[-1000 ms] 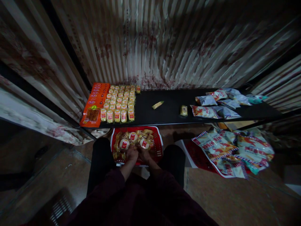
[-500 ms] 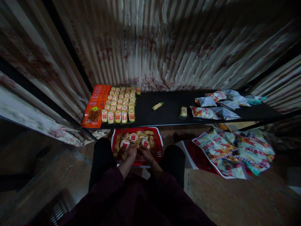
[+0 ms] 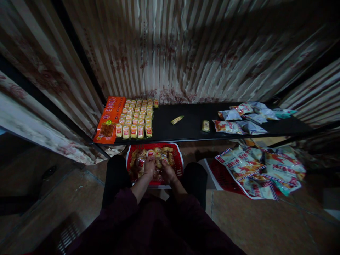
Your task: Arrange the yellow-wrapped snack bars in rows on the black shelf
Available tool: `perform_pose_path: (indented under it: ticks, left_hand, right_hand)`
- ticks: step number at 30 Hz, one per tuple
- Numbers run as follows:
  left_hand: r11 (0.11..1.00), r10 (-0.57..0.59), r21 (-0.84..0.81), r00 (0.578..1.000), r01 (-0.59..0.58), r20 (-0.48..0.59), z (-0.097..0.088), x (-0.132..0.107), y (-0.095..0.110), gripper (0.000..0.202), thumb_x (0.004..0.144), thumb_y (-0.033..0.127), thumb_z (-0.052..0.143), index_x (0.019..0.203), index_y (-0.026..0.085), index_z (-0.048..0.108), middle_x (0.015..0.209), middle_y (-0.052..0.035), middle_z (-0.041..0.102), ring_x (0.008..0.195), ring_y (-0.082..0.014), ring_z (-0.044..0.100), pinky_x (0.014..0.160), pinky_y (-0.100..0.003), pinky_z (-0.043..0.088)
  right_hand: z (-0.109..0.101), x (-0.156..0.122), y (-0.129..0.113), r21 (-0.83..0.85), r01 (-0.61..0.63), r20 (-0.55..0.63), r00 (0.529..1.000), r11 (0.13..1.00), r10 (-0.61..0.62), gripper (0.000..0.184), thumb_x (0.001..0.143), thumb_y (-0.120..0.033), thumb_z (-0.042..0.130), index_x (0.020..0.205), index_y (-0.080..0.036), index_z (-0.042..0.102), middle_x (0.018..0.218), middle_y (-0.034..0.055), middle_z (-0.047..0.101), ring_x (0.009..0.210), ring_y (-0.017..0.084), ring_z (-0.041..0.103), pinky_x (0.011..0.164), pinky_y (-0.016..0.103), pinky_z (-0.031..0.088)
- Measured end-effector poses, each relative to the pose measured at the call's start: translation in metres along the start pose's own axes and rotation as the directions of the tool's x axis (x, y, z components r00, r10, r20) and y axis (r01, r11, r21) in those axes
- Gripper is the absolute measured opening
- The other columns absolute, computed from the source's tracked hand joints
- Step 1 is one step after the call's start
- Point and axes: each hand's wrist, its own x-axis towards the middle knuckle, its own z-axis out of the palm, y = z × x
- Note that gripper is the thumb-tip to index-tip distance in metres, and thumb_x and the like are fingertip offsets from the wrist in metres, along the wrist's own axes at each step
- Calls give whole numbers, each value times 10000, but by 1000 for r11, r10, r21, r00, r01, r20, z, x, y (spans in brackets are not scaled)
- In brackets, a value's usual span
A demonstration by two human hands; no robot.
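- Packets of wrapped cake (image 3: pixel 168 149): heaped in a red basket (image 3: pixel 177 161) with a pale rim, which sits between the person's knees (image 3: pixel 116 166), just below the front edge of a black shelf (image 3: pixel 190 129).
- Left hand (image 3: pixel 149 168): over the middle of the heap, fingers bent; a round labelled packet (image 3: pixel 140 161) lies just beside it. Cannot tell whether the fingers grip anything; dim light hides the tips.
- Right hand (image 3: pixel 168 172): opposite, over the right part of the heap, fingers pointing in toward the left hand. Wrapper shine shows between the two; grip cannot be told here either.
- Handling (judgement): each packet probably light, with slick, crinkly film; contents likely brittle or crumbly, so a hard squeeze could break them.
- Hold (judgement): best taken by opposite sides with flat fingers, label face unpressed; film edges alone could slip.
- Shelf, left end: similar packets (image 3: pixel 134 120) in close rows beside a flat orange bag (image 3: pixel 107 122).
- Shelf, middle: one narrow packet (image 3: pixel 177 120) lying aslant, one short packet (image 3: pixel 205 126).
- Shelf, right: puffed snack bags (image 3: pixel 228 126) in a loose group.
- Floor (image 3: pixel 239 223), right: larger bags (image 3: pixel 284 166) piled over what looks like a second red basket (image 3: pixel 225 175).
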Motion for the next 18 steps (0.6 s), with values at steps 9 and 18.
perform_pose_path:
  ticks: [9, 18]
  left_hand:
    - [1000, -9, -11, 998, 10, 66, 4, -11, 19, 55, 702, 212, 588, 748, 185, 600, 621, 47, 554, 506, -79, 507, 536, -203, 433]
    - [998, -64, -13, 996, 65, 55, 1, -13, 25, 121, 732, 283, 590, 761, 167, 611, 722, -17, 634, 602, -108, 572, 585, -220, 468]
  right_hand:
    - [0, -6, -10, -142, 70, 24, 997, 987, -68, 380, 834, -488, 454, 1134, -276, 550, 1064, 47, 693, 931, 202, 660, 762, 340, 521]
    - [-7, -2, -10, -263, 203, 83, 979, 943, -187, 570, 714, -388, 558, 1266, -249, 542, 1250, 84, 623, 1093, 251, 604, 903, 392, 480]
